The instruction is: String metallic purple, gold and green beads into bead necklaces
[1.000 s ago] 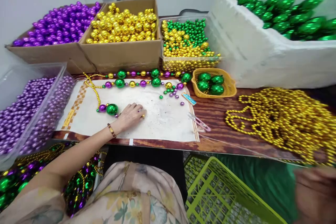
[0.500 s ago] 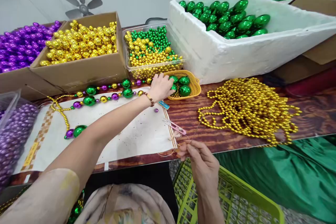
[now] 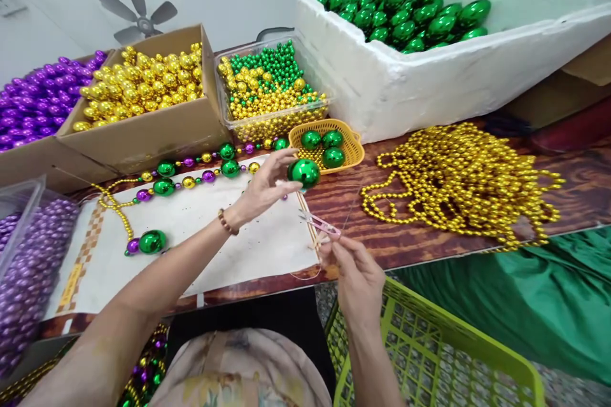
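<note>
My left hand (image 3: 270, 187) grips a big shiny green bead (image 3: 304, 173) between thumb and fingers, in front of the yellow basket (image 3: 353, 151). Several similar green balls and small gold beads lie in that basket. Lower right, my right hand (image 3: 358, 273) is closed in a pinch on a thin needle (image 3: 349, 211), which is hard to make out. A pale thread (image 3: 305, 277) loops beside these fingers. Just above them lie pink thread snips (image 3: 325, 226). A strung garland (image 3: 188, 182) of green, purple and gold beads stretches along the white mat (image 3: 238, 235).
Cardboard boxes of purple beads (image 3: 42, 98) and gold beads (image 3: 153, 79) stand at the back left. A clear tub (image 3: 277, 117) and a white foam box (image 3: 382, 102) adjoin them. Gold bead strands (image 3: 468, 184) are heaped right; a green crate (image 3: 458, 337) stands below the table.
My left hand has come out of the yellow basket, toward me, with a green bead. My right hand keeps its pinch near the table edge. The view has shifted slightly.
</note>
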### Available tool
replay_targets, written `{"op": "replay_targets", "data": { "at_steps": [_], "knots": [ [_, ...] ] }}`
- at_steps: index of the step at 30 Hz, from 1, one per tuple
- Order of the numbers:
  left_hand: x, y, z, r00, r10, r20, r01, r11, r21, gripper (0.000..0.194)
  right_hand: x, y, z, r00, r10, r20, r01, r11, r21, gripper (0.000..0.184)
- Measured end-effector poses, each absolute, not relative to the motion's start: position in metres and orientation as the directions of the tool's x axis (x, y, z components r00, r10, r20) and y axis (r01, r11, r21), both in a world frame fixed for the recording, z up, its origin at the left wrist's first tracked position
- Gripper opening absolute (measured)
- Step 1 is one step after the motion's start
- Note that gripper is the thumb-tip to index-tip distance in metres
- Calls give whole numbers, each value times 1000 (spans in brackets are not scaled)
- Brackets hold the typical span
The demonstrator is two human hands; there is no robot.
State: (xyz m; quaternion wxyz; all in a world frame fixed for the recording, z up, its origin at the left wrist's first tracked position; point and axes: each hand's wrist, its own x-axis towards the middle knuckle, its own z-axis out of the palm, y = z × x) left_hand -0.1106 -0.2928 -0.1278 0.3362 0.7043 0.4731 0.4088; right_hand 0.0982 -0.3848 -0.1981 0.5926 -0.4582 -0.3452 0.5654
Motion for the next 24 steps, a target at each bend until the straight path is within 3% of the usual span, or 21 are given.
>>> {"op": "replay_targets", "data": {
  "at_steps": [4,7,11,17,24],
  "knots": [
    [-121,-364,-137,192,959,207,239,-250,938,59,61,-373,-182,130,986,-107,-418,-43,-907,18],
    [-127,-390,-146,161,947,279,188,-307,933,52,37,-376,-176,104,990,-90,-383,-44,-923,20],
    [-136,-401,-151,151,893,423,274,-449,850,49,21,-386,-180,82,994,-72,-336,-41,-941,22],
    [-145,-405,-146,190,862,470,356,-507,785,51,13,-388,-180,1,998,-65,-356,-60,-932,19],
    [-151,-402,-149,51,868,494,377,-475,795,44,17,-396,-180,-33,998,-58,-345,-66,-936,18]
  ]
}}
